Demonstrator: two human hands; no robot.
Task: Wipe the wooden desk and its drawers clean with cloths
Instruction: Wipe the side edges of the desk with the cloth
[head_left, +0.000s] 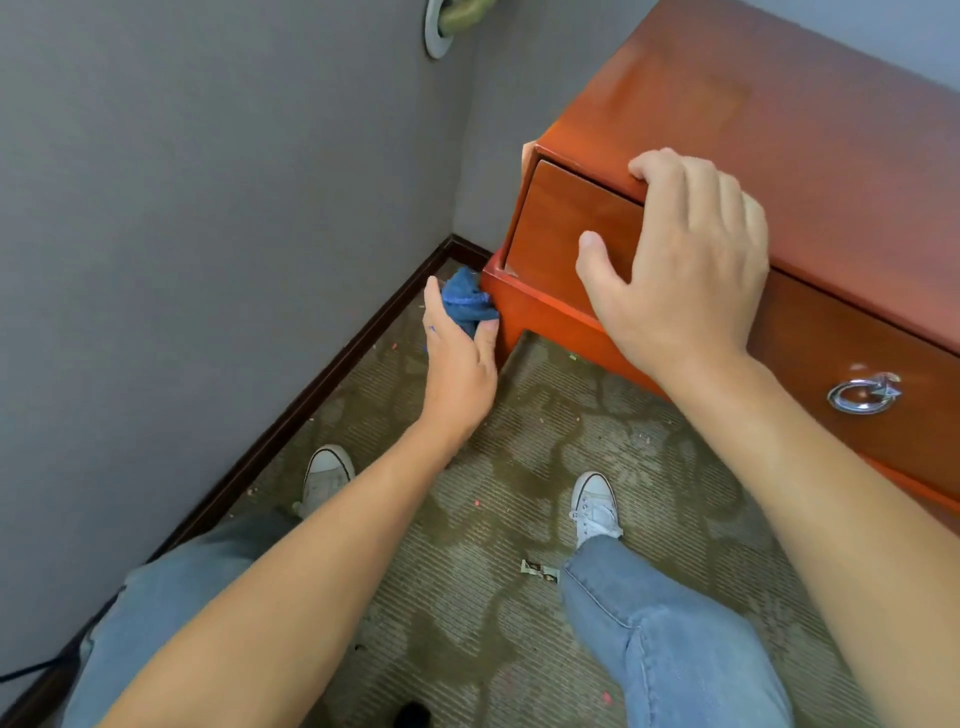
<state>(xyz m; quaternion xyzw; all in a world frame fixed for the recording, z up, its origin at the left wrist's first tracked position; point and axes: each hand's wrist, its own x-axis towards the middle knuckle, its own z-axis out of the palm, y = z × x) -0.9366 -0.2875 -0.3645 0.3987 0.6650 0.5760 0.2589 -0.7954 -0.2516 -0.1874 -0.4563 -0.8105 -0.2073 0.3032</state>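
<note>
Fingers of our left hand (460, 358) curl round a bunched blue cloth (466, 301), soft and rumpled with a stitched hem, and press it against the lower corner of the wooden desk (779, 130), where the rail meets the leg (511, 338). Our right hand (685, 270) rests on the desk's front edge with nothing in it: the fingers bend loosely over the lip of the top, and the thumb spreads down across the drawer front (576, 228).

We see the desk as a boxy piece in glossy reddish-orange wood, smooth and lacquered, with a faint sheen along the top. The drawer face is a flat rectangular panel set slightly inside its frame. Farther right on that face hangs a round, polished metal ring pull (863, 393).

Beneath our arms lies a ribbed carpet (493, 493) in dull olive and beige with a blotchy pattern, speckled with small bits of coloured litter and one crumpled wrapper (539, 570) whose print is too small for us to read. White canvas sneakers (595, 506) and light blue jeans (675, 639) show below. A dark wooden baseboard (332, 379) runs along the matte grey wall (208, 208), which meets the desk in the corner.
</note>
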